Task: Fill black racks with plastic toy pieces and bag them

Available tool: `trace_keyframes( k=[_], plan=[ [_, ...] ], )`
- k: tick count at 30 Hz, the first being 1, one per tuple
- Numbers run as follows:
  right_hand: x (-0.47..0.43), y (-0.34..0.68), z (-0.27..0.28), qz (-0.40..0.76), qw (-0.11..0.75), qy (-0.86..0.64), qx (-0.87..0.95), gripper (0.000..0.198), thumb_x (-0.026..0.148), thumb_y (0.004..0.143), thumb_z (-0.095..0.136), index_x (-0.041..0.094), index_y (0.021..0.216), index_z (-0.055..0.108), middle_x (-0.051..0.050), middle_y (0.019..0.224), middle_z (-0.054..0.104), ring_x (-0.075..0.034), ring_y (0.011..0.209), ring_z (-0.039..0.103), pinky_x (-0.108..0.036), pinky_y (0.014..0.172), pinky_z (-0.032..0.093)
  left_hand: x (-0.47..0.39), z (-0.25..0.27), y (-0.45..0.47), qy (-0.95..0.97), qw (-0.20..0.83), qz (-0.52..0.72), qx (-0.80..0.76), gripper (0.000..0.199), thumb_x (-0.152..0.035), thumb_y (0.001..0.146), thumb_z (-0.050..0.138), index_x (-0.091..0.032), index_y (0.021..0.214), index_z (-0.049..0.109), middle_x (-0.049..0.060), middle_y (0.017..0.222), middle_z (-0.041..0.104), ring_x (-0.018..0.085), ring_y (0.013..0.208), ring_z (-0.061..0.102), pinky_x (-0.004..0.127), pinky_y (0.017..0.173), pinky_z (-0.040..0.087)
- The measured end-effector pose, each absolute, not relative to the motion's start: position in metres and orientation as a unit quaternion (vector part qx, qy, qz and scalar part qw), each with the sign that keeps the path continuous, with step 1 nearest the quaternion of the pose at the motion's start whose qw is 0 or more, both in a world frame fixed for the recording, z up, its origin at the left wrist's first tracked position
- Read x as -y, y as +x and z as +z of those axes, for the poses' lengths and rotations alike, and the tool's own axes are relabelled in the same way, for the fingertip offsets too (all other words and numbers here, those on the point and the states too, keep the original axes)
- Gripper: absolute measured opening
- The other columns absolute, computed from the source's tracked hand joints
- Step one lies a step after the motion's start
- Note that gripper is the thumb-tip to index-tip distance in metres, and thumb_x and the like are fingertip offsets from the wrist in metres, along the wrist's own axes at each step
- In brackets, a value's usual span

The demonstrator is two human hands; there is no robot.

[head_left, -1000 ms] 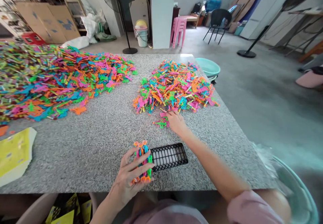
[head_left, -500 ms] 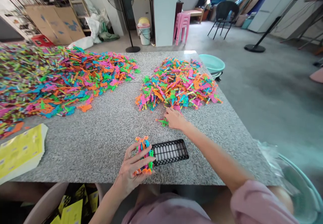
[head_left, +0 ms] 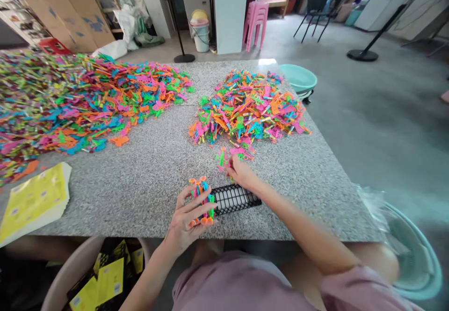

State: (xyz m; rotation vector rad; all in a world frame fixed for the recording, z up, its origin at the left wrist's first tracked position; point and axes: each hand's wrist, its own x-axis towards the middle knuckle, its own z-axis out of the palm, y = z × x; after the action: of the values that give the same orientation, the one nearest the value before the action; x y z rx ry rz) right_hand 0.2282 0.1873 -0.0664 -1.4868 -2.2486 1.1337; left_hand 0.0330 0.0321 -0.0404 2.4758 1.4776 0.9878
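My left hand (head_left: 187, 215) is closed around a row of small plastic toys (head_left: 202, 188) with orange tips, packed side by side at the left end of a black lattice basket (head_left: 242, 198). The basket lies flat on the speckled table, partly covered by that hand. Just beyond it, my right hand (head_left: 242, 173) pinches a green and pink plastic toy (head_left: 222, 158); its exact shape is too small to make out. A few pink and green toys (head_left: 242, 152) lie close to those fingertips, at the near edge of a mixed heap of coloured plastic toys (head_left: 245, 110).
A larger heap of coloured pieces (head_left: 87, 100) covers the table's left side. Yellow printed cards (head_left: 35, 196) are stacked at the left front. Below the table edge stands a bin (head_left: 59, 278) with yellow and black packs. Turquoise basins (head_left: 298, 78) stand beyond the right edge.
My right hand has drawn back from the heap towards the basket, bringing a green and pink toy with it. My left hand keeps its hold, and the view has tilted slightly down.
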Motion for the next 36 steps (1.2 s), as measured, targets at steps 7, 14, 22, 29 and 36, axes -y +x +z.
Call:
trace_keyframes(
  k=[7,14,22,29,36],
  plan=[
    [-0.079,0.236,-0.095,0.549,0.282,-0.48,0.624,0.022,0.017,0.078,0.063,0.021,0.097,0.052,-0.001,0.087,0.069,-0.016,0.077,0.067,-0.027,0.071,0.053,-0.032,-0.042,0.036,0.808,0.052,0.321,-0.492,0.029,-0.04,0.089,0.065,-0.023,0.112,0.068,0.009,0.13,0.064,0.031,0.135,0.038,0.049,0.103,0.042],
    [-0.062,0.223,-0.095,0.482,0.265,-0.518,0.655,0.016,0.026,0.078,0.067,0.02,0.091,0.06,-0.004,0.081,0.07,-0.02,0.076,0.067,-0.029,0.073,0.05,-0.032,-0.042,0.037,0.802,0.037,0.331,-0.497,0.03,-0.036,0.088,0.066,-0.023,0.114,0.067,0.01,0.129,0.064,0.03,0.134,0.04,0.048,0.104,0.042],
    [-0.098,0.239,-0.094,0.532,0.427,-0.41,0.605,0.005,0.023,0.077,0.058,0.02,0.075,0.055,-0.003,0.082,0.061,-0.018,0.082,0.057,-0.03,0.072,0.045,-0.034,-0.039,0.036,0.805,0.038,0.335,-0.487,0.027,-0.036,0.087,0.067,-0.024,0.111,0.068,0.008,0.128,0.065,0.03,0.133,0.041,0.048,0.104,0.042],
    [-0.125,0.218,-0.1,0.568,0.38,-0.403,0.609,0.021,0.02,0.064,0.067,0.021,0.072,0.047,0.006,0.065,0.049,-0.012,0.059,0.047,-0.024,0.056,0.037,-0.034,-0.039,0.033,0.813,0.046,0.318,-0.485,0.028,-0.037,0.088,0.066,-0.024,0.113,0.067,0.009,0.128,0.065,0.03,0.133,0.04,0.049,0.104,0.042],
    [-0.148,0.188,-0.093,0.444,0.231,-0.354,0.79,0.019,0.007,0.067,0.065,0.019,0.079,0.057,0.003,0.069,0.061,-0.014,0.064,0.058,-0.023,0.062,0.041,-0.034,-0.04,0.033,0.811,0.044,0.319,-0.488,0.028,-0.036,0.089,0.065,-0.026,0.115,0.067,0.007,0.128,0.065,0.029,0.133,0.04,0.048,0.103,0.042]
  ],
)
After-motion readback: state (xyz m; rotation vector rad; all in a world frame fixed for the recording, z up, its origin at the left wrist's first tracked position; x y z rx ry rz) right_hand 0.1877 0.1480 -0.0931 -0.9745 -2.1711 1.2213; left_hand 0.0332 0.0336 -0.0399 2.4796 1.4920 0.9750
